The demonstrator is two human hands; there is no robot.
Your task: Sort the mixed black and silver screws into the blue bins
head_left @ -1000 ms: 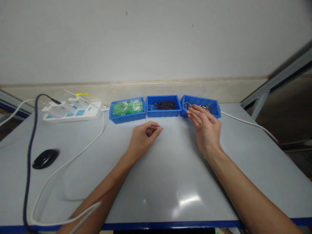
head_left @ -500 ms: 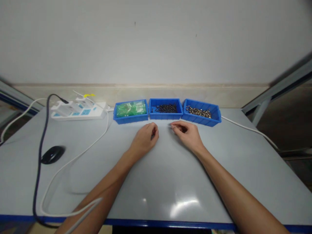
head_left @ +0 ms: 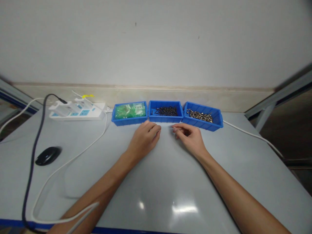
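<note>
My left hand [head_left: 145,136] rests over the table just in front of the gap between the left and middle bins, back of the hand up. Its fingers are bent towards the thumb, and whatever they may hold is hidden. To the right, my right hand [head_left: 189,136] has thumb and forefinger pinched together near the middle and right bins. Anything at its fingertips is too small to name. Behind the hands stand a blue bin with green bagged pieces [head_left: 130,110], a blue bin of dark screws [head_left: 167,111] and a blue bin of shiny metal pieces [head_left: 200,116].
A white power strip [head_left: 95,113] with plugged-in adapters lies at the back left. A black mouse [head_left: 48,156] sits on the left of the table. A dark cable [head_left: 34,146] and a white cable [head_left: 73,159] run along that side, the white one crossing my left forearm.
The camera view has shifted slightly. My left hand's fingers have turned and extended a little towards the right. The right hand keeps its pinch nearly in place.
</note>
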